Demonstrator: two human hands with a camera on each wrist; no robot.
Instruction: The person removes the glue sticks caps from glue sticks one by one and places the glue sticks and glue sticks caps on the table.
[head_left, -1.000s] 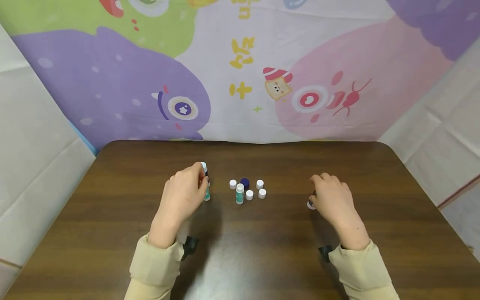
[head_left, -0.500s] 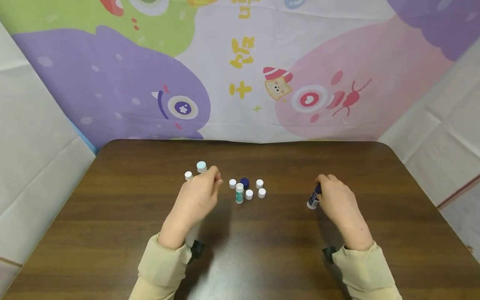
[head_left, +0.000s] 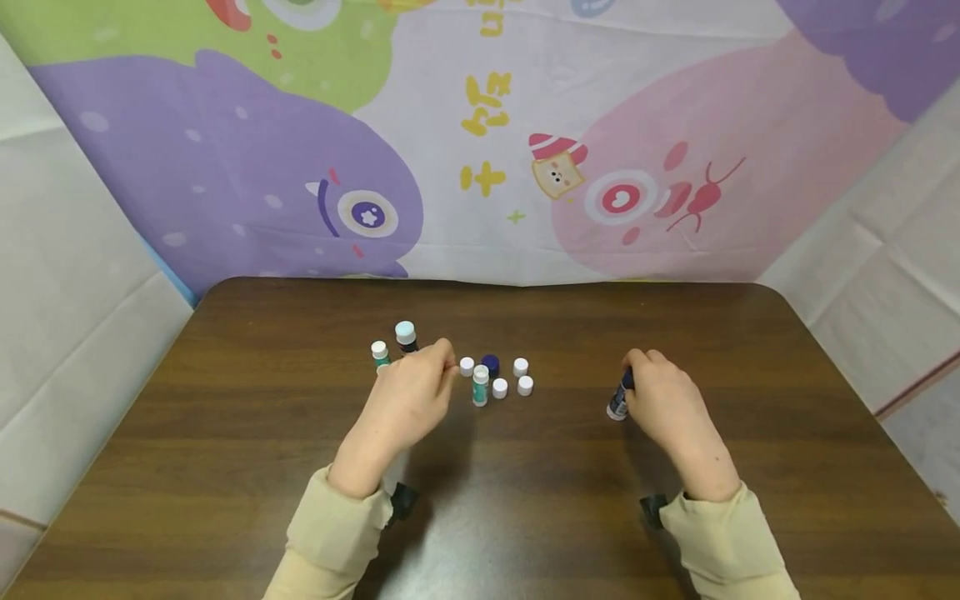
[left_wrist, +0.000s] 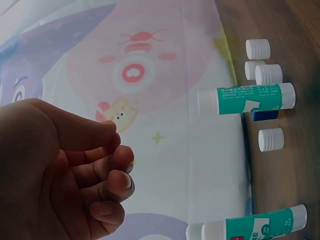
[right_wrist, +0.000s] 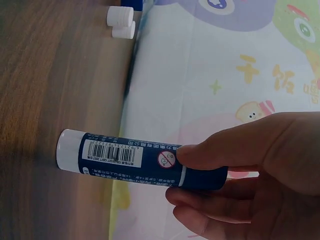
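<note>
My right hand (head_left: 663, 396) grips a dark blue glue stick (right_wrist: 120, 156) by its blue cap, thumb on one side and fingers on the other. The stick stands slightly tilted, white base downward. My left hand (head_left: 408, 392) hovers left of a teal glue stick (head_left: 480, 390); its fingers (left_wrist: 122, 185) are loosely curled, with nothing visible in them. That teal stick stands upright with a pale, capless top. Behind the left hand stand a dark glue stick (head_left: 407, 336) with a pale top and a teal one (head_left: 381, 356); the hand partly hides this group.
Around the middle stick lie several white caps, among them a cap (head_left: 467, 367) at its left and a cap (head_left: 525, 386) at its right. A dark blue cap (head_left: 491, 364) sits just behind it. A printed cloth (head_left: 487, 225) hangs at the rear edge of the brown table (head_left: 540, 500).
My left hand has moved right, away from the left group of glue sticks toward the middle one. The right hand stays near its place, shifting slightly with the dark blue stick.
</note>
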